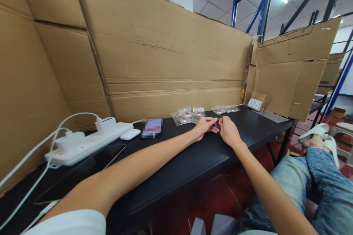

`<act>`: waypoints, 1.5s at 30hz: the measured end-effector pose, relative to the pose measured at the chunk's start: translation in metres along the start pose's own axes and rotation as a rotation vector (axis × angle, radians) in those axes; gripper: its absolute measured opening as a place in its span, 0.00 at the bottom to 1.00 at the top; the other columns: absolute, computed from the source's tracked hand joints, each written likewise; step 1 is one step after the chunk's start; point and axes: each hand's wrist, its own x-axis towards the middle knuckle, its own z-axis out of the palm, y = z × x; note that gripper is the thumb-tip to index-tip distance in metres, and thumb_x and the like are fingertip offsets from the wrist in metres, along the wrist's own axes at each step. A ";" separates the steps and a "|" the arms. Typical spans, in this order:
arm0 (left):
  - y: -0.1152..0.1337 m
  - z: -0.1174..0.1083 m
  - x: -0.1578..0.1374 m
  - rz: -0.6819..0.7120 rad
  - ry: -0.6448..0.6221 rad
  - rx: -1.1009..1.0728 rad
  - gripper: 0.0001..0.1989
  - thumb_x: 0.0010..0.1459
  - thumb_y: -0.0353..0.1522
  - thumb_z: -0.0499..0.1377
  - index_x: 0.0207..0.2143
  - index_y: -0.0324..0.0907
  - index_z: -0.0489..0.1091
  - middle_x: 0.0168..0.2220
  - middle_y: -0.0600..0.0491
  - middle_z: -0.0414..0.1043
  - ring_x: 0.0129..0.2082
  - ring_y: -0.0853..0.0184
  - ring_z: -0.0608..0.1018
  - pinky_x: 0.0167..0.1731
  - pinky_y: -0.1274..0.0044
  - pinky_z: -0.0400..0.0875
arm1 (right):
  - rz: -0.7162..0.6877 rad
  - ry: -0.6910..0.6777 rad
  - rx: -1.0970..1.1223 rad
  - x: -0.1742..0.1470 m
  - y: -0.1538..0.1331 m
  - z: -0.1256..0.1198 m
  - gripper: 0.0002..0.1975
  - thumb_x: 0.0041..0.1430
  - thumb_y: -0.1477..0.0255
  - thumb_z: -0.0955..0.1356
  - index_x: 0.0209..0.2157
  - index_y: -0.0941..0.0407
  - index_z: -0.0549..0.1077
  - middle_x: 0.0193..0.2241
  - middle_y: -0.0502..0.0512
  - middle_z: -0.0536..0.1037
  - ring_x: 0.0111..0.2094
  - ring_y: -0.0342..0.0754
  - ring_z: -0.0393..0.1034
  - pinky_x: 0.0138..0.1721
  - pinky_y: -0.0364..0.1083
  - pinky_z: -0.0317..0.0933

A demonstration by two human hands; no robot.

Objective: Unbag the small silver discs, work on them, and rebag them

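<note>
Above the black table (176, 169), my left hand (204, 126) and my right hand (229, 132) meet, their fingers pinched around one small dark red item (217, 122). Its kind is too small to make out, and fingertips cover most of it. Just behind my left hand lie clear plastic bags (184, 116) with small red and silvery pieces inside. Another clear bag (225, 109) with red pieces rests farther back, beyond my right hand.
On the left are a white power strip (93, 140) with plugs and cables, a dark tablet (82, 172), a white case (130, 134) and a blurred rectangular object (152, 127). Cardboard walls (176, 51) border the table. A brown package (258, 101) stands at the back right.
</note>
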 end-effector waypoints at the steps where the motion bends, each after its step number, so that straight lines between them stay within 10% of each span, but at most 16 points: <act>1: -0.001 -0.002 0.001 0.005 -0.024 -0.010 0.15 0.57 0.38 0.63 0.31 0.32 0.73 0.25 0.46 0.76 0.24 0.67 0.79 0.29 0.77 0.75 | -0.001 -0.004 -0.020 -0.001 -0.002 -0.001 0.06 0.65 0.73 0.59 0.39 0.56 0.66 0.39 0.59 0.72 0.37 0.48 0.68 0.36 0.44 0.56; 13: 0.003 -0.022 0.003 -0.091 -0.320 -0.147 0.15 0.52 0.34 0.67 0.38 0.32 0.75 0.42 0.41 0.77 0.41 0.63 0.79 0.53 0.66 0.68 | -0.037 0.018 -0.136 -0.004 -0.007 -0.010 0.06 0.66 0.75 0.59 0.40 0.56 0.66 0.38 0.59 0.73 0.35 0.49 0.69 0.34 0.45 0.54; 34: -0.006 -0.024 0.012 -0.140 -0.089 -0.260 0.03 0.52 0.22 0.63 0.28 0.34 0.71 0.28 0.50 0.74 0.29 0.72 0.77 0.43 0.75 0.72 | -0.219 0.045 0.086 -0.006 -0.008 -0.012 0.13 0.65 0.72 0.59 0.46 0.56 0.73 0.38 0.57 0.72 0.35 0.45 0.68 0.40 0.43 0.60; 45: -0.003 -0.024 0.008 -0.093 -0.236 -0.196 0.16 0.43 0.24 0.66 0.37 0.38 0.71 0.36 0.51 0.74 0.34 0.70 0.75 0.42 0.73 0.68 | -0.231 0.137 0.353 -0.003 0.001 -0.007 0.22 0.56 0.68 0.68 0.53 0.54 0.67 0.46 0.59 0.71 0.39 0.48 0.69 0.42 0.47 0.65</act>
